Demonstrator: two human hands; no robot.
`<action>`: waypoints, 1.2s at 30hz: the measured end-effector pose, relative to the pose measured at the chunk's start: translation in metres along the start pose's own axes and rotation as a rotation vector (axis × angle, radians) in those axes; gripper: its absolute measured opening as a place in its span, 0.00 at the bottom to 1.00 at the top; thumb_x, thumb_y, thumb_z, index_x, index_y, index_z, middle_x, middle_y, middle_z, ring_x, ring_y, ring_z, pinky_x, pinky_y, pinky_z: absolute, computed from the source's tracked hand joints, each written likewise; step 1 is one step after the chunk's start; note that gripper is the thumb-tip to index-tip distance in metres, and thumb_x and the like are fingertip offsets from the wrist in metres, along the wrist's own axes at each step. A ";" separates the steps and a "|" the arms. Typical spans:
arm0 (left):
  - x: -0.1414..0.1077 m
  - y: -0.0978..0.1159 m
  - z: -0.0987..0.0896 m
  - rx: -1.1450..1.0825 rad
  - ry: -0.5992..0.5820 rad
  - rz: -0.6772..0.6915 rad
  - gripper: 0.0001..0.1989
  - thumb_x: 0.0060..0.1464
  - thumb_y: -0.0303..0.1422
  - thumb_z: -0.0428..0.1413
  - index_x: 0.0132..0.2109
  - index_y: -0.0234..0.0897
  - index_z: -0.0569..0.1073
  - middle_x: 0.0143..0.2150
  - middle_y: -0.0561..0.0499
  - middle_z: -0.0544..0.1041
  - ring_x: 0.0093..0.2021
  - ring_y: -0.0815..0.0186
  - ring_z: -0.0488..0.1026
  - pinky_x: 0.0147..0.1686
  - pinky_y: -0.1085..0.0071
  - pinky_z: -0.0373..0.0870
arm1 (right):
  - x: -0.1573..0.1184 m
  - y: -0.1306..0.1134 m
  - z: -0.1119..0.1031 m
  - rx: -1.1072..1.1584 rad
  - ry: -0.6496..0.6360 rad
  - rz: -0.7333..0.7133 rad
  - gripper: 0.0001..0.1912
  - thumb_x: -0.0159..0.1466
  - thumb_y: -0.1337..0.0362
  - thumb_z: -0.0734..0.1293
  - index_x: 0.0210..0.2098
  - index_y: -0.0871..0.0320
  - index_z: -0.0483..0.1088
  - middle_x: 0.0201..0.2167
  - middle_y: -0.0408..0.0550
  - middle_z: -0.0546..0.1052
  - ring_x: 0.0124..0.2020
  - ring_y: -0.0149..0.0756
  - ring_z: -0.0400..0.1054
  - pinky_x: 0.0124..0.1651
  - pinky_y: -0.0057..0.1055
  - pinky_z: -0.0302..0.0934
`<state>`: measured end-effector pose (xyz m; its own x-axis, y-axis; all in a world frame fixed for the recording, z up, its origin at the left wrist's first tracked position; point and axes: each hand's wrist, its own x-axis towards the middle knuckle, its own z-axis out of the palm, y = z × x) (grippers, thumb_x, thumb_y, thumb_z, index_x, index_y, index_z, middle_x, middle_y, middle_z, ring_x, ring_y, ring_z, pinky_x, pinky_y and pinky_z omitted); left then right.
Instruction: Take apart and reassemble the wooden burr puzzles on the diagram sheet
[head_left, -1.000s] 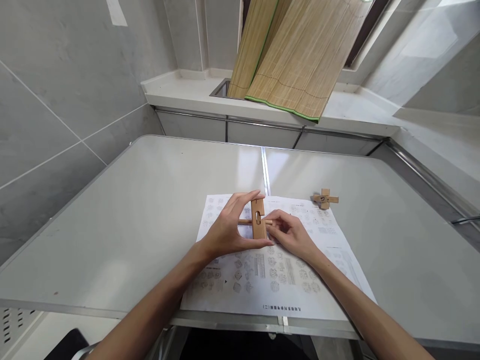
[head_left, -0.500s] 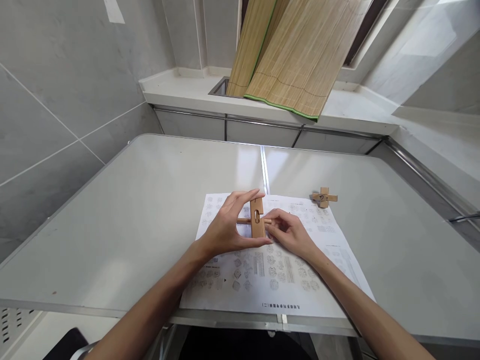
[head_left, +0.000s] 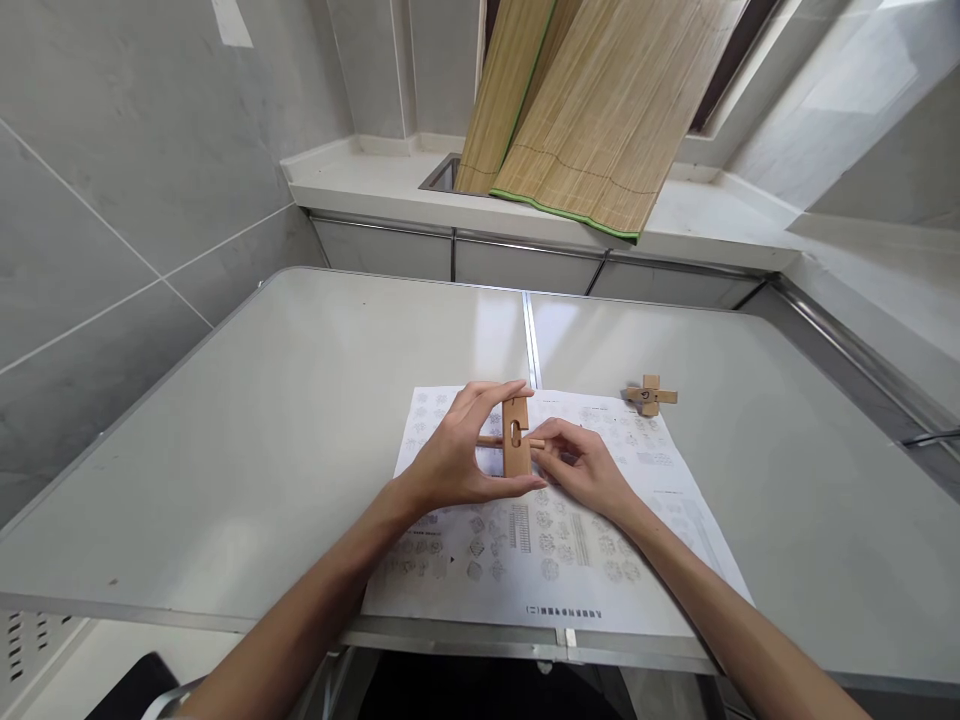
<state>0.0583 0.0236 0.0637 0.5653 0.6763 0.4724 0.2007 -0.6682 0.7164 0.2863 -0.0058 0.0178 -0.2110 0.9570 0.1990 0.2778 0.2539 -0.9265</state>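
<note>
My left hand [head_left: 459, 455] grips a slotted wooden block [head_left: 516, 458] upright between thumb below and fingers above. A thin wooden rod [head_left: 490, 441] sticks out on both sides of the block. The rod's right end is pinched by the fingertips of my right hand [head_left: 581, 462]. Both hands are over a printed sheet [head_left: 570, 600] covered with small diagrams. Beyond the right hand, an assembled wooden cross piece [head_left: 651, 395] rests at the sheet's upper right corner.
The pale table [head_left: 300, 400] has a metal seam [head_left: 531, 340] down its middle. Behind it stands a white counter [head_left: 375, 196] with a sink [head_left: 444, 172] and bamboo mats [head_left: 592, 120]. A black object [head_left: 139, 690] lies at the lower left, beneath table level.
</note>
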 end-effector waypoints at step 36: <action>0.003 -0.006 0.011 -0.053 0.120 -0.005 0.46 0.46 0.47 0.76 0.68 0.45 0.68 0.64 0.40 0.73 0.64 0.46 0.73 0.64 0.46 0.74 | 0.000 0.002 -0.002 0.153 -0.010 0.117 0.14 0.68 0.50 0.73 0.42 0.53 0.75 0.21 0.41 0.74 0.21 0.35 0.67 0.28 0.33 0.58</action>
<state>0.0671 0.0266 0.0550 0.4639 0.7139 0.5244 0.1591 -0.6495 0.7435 0.2887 -0.0050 0.0162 -0.1951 0.9772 0.0841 0.1551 0.1154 -0.9811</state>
